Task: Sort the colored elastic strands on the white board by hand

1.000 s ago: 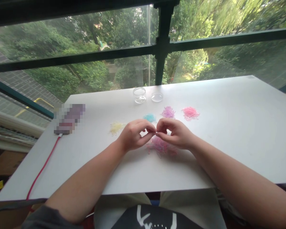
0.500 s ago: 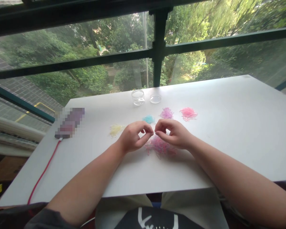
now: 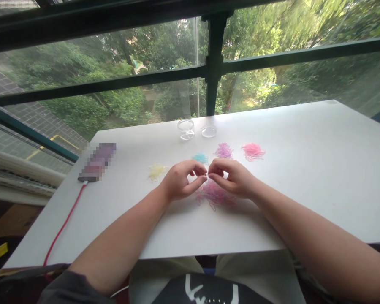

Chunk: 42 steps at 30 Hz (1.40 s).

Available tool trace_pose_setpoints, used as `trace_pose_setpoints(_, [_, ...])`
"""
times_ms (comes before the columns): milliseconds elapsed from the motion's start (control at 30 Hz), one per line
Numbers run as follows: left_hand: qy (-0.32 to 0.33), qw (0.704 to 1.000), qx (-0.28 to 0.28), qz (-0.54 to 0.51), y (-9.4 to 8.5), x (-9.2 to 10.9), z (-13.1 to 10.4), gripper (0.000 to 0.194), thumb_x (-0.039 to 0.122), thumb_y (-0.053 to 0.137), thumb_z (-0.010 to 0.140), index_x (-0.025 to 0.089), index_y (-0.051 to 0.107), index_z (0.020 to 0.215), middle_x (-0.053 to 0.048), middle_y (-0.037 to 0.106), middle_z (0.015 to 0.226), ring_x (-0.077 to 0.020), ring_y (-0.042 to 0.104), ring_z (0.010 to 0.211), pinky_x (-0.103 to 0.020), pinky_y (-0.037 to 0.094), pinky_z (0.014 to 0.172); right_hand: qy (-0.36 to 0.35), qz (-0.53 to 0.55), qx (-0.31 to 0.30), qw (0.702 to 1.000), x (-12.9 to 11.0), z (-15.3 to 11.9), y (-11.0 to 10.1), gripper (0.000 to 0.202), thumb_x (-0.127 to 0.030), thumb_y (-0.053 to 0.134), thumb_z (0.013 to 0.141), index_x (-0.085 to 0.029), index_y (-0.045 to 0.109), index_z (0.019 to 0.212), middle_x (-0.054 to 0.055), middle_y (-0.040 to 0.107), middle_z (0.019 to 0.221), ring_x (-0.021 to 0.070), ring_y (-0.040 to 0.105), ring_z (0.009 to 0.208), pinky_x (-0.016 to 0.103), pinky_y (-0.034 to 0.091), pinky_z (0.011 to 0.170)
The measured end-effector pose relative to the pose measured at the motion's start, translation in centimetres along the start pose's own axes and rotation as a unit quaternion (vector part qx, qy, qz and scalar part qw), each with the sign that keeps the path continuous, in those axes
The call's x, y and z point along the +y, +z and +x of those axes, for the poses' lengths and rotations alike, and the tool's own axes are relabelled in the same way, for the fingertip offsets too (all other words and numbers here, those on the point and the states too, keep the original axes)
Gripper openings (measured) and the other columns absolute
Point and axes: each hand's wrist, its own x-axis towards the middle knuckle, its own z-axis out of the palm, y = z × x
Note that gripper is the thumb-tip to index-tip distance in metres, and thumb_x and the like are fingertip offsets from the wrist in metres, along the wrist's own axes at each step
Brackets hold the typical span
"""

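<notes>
Yellow pile (image 3: 156, 172) left undisturbed. Left hand (image 3: 181, 181) and right hand (image 3: 233, 178) held fingertip to fingertip, mixed pile (image 3: 214, 196) lying just below; slight gap opened between tips over the last second. Whether anything is clamped cannot be told. Pink pile (image 3: 253, 151) unaltered; work judged confined to fingertips.
</notes>
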Motion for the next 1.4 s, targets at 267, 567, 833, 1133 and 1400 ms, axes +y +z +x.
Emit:
trace_pose_setpoints(267, [0.009, 1.0, 0.001, 0.016, 0.07, 0.05, 0.05, 0.006, 0.021, 0.054, 0.076, 0.016, 0.058, 0.078, -0.002, 0.061, 0.071, -0.0105, 0.055, 0.064, -0.024, 0.045, 0.062, -0.015, -0.019, -0.01, 1.0, -0.2, -0.04, -0.03, 0.004, -0.015, 0.051, 0.074, -0.018, 0.053, 0.073, 0.0, 0.053, 0.064, 0.0104, 0.046, 0.059, 0.023, 0.038, 0.057])
trace_pose_setpoints(567, [-0.007, 1.0, 0.005, 0.011, 0.05, 0.03, 0.09, 0.004, 0.02, 0.055, 0.074, 0.016, 0.056, 0.074, -0.001, 0.06, 0.069, -0.0104, 0.055, 0.064, -0.024, 0.045, 0.062, -0.008, -0.036, -0.014, 0.999, -0.15, -0.15, -0.09, 0.005, -0.015, 0.05, 0.075, -0.018, 0.052, 0.072, 0.0, 0.053, 0.063, 0.0107, 0.046, 0.059, 0.024, 0.038, 0.057])
trace_pose_setpoints(833, [-0.012, 1.0, 0.006, -0.007, 0.31, 0.04, 0.16, 0.003, 0.015, 0.053, 0.072, 0.016, 0.056, 0.074, 0.0, 0.06, 0.069, -0.0103, 0.055, 0.065, -0.023, 0.045, 0.062, -0.008, -0.016, -0.016, 1.0, 0.0, -0.13, -0.12, 0.003, -0.016, 0.054, 0.073, -0.018, 0.053, 0.073, 0.0, 0.053, 0.063, 0.0111, 0.046, 0.057, 0.025, 0.039, 0.056])
trace_pose_setpoints(1133, [-0.016, 1.0, 0.004, -0.008, 0.43, 0.11, 0.23, 0.004, 0.017, 0.054, 0.072, 0.016, 0.056, 0.074, -0.001, 0.061, 0.069, -0.0101, 0.056, 0.063, -0.023, 0.044, 0.06, -0.012, -0.018, -0.014, 1.0, 0.21, -0.11, 0.04, 0.001, -0.017, 0.053, 0.074, -0.018, 0.053, 0.073, 0.0, 0.052, 0.062, 0.0109, 0.044, 0.057, 0.025, 0.037, 0.055])
trace_pose_setpoints(1400, [-0.02, 1.0, 0.008, 0.001, 0.22, -0.06, 0.24, 0.005, 0.016, 0.053, 0.072, 0.015, 0.057, 0.075, 0.0, 0.06, 0.067, -0.0096, 0.055, 0.062, -0.023, 0.044, 0.06, -0.01, -0.039, 0.001, 0.999, 0.05, -0.06, -0.03, 0.004, -0.015, 0.051, 0.074, -0.018, 0.053, 0.074, -0.001, 0.051, 0.062, 0.0106, 0.044, 0.057, 0.024, 0.037, 0.056])
